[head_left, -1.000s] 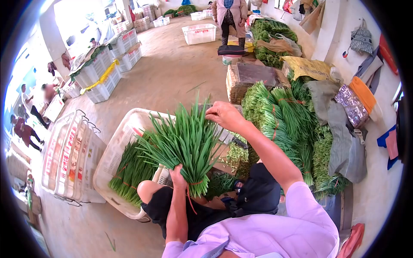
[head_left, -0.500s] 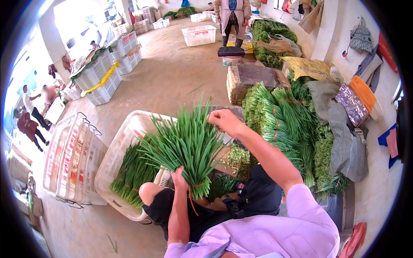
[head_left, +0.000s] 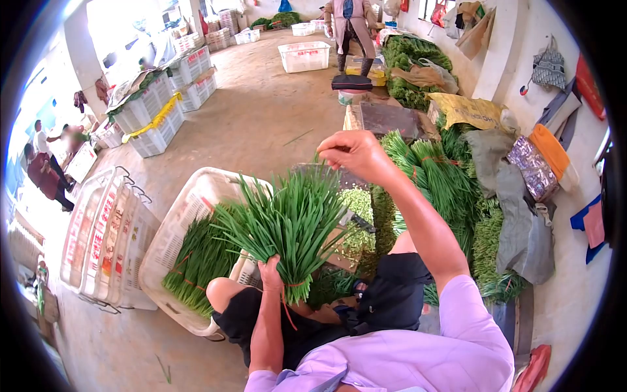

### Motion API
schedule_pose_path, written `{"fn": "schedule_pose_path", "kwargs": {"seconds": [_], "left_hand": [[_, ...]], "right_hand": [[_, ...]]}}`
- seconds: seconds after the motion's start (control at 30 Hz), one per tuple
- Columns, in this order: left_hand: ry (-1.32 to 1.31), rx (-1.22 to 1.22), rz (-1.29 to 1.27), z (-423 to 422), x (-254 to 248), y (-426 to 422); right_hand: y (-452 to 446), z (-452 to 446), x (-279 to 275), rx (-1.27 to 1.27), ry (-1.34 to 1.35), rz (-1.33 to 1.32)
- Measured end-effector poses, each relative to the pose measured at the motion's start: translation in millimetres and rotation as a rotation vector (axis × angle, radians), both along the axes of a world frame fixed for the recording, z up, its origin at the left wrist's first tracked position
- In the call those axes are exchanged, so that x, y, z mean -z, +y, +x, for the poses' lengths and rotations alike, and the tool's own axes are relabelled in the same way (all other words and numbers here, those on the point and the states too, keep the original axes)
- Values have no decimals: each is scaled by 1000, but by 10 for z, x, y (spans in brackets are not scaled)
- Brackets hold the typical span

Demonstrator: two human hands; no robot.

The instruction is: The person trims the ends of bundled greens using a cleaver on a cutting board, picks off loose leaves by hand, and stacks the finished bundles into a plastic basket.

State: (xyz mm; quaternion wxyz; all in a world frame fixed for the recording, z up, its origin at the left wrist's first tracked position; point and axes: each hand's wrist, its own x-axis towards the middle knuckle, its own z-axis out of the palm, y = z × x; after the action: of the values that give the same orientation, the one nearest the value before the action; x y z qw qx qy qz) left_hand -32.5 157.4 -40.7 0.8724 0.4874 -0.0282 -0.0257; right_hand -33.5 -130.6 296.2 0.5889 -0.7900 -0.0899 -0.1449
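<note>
My left hand (head_left: 272, 274) is wrapped round the lower part of a bundle of green leafy stalks (head_left: 287, 215), just above a red tie (head_left: 297, 285) whose loose end hangs down. The leaves fan upward over my lap. Above the leaf tips at the right, my right hand (head_left: 353, 151) is closed in a pinch; a thin green leaf end shows at its fingertips. Left of the bundle stands a white crate (head_left: 157, 245) with tied green bundles (head_left: 196, 258) lying in it.
Stacked crates (head_left: 111, 242) stand at the left. Piled green bundles (head_left: 444, 189) and a grey cloth (head_left: 522, 222) lie at the right, with a brown box (head_left: 392, 121) behind. A person (head_left: 353, 29) stands at the back; other people (head_left: 46, 170) are far left.
My right hand has lifted upward from the leaf tips, with a leaf end at its fingers. My left hand still holds the bundle. The person at the back has shifted slightly.
</note>
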Motion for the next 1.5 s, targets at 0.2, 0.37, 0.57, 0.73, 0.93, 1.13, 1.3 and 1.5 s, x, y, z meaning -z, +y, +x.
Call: {"fn": "schedule_pose_path", "kwargs": {"seconds": [0.2,0.37,0.57,0.73,0.93,1.13,1.3,1.5], "left_hand": [[-356,-147,528,-52,-36,12],[-245,-134,320,-105,-180,-33],[-35,-60,116,-127,-235,-35],[-62,-8,116,-120,-239,-28],[-118,-74,203,-127,-216,-43],[-12,-42,89,-141,-282,-68],[-37,11,94,-127,-268,-86],[-104,71,169,-130,-267,-52]], "right_hand": [[-32,191,175,-164,-129,-683],[-19,216,310,-227,183,-593],[-56,244,374,-143,177,108],[-10,162,232,-273,143,213],[69,178,221,-397,326,-32],[49,215,212,-211,-43,721],[320,108,213,-194,99,270],[718,159,196,-89,172,-253]]}}
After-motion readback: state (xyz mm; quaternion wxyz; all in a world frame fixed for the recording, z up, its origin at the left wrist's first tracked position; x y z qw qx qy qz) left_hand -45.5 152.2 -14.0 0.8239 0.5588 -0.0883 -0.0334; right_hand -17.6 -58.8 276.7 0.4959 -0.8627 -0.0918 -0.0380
